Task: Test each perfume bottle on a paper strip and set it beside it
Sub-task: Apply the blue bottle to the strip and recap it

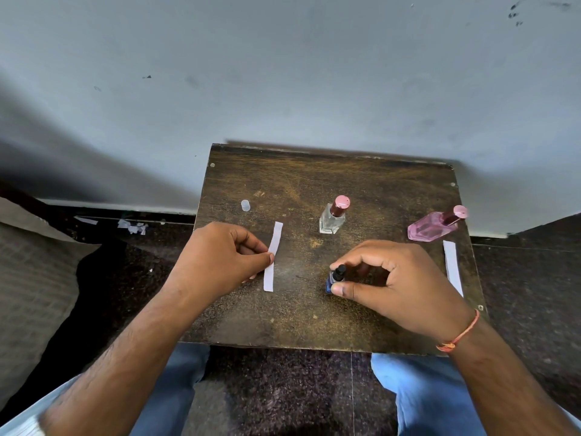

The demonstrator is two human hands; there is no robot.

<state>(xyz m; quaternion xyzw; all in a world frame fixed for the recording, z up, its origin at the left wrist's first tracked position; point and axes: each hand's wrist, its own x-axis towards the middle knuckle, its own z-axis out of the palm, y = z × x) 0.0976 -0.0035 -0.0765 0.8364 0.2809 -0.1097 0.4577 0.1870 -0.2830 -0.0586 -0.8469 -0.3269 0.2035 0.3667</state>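
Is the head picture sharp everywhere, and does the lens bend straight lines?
Head view: the hands, left and right, and the blue bottle look sharp; the table far edge smears; wide-angle distortion curves the wall's baseboard.

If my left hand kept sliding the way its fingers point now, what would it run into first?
Past the paper strip that the left hand already pinches, the line runs right across bare table to the small blue bottle held in the right hand. Depth is uncertain, so this is likely, not sure.

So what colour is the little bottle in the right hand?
Blue, with a black spray top; the small bottle shows in the head view, held by the right hand.
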